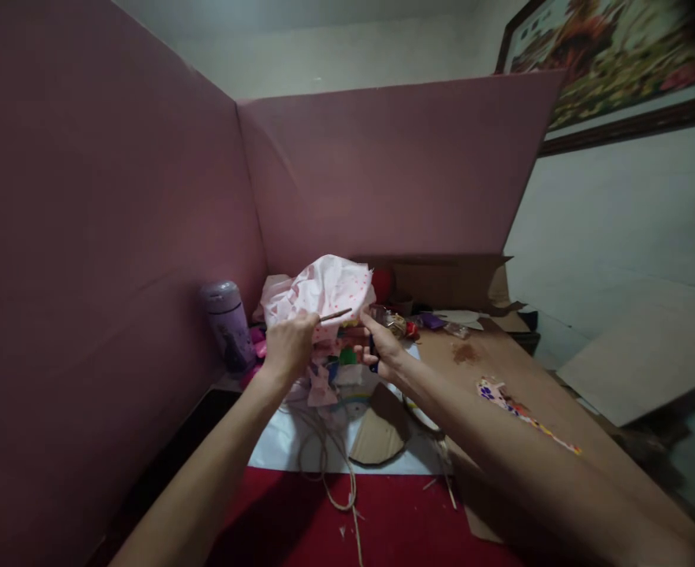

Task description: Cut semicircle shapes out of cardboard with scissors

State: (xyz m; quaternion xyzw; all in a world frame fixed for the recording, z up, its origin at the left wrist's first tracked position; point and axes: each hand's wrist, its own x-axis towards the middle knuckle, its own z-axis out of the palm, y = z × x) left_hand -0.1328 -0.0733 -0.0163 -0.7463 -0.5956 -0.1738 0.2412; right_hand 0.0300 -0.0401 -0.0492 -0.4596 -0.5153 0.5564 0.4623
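My left hand (291, 342) is closed at the edge of a white-pink cloth with small red dots (339, 285). A thin brown stick (336, 316) juts from the top of that fist toward the right. My right hand (383, 346) is at the cloth's right edge, thumb raised and fingers partly curled. Dark blue handles, seemingly of scissors (373, 353), show among its fingers; the blades cannot be made out. Below the hands hangs a small pink cloth piece (322, 387), in front of colourful scraps (347, 357).
A fan-shaped cardboard piece (381, 429) and loose twine (324, 465) lie on a white sheet (270, 441) over red cloth (300, 520). A purple tumbler (229, 327) stands left by the pink partition. Patterned scraps (518, 409) lie on brown cardboard (442, 362) to the right.
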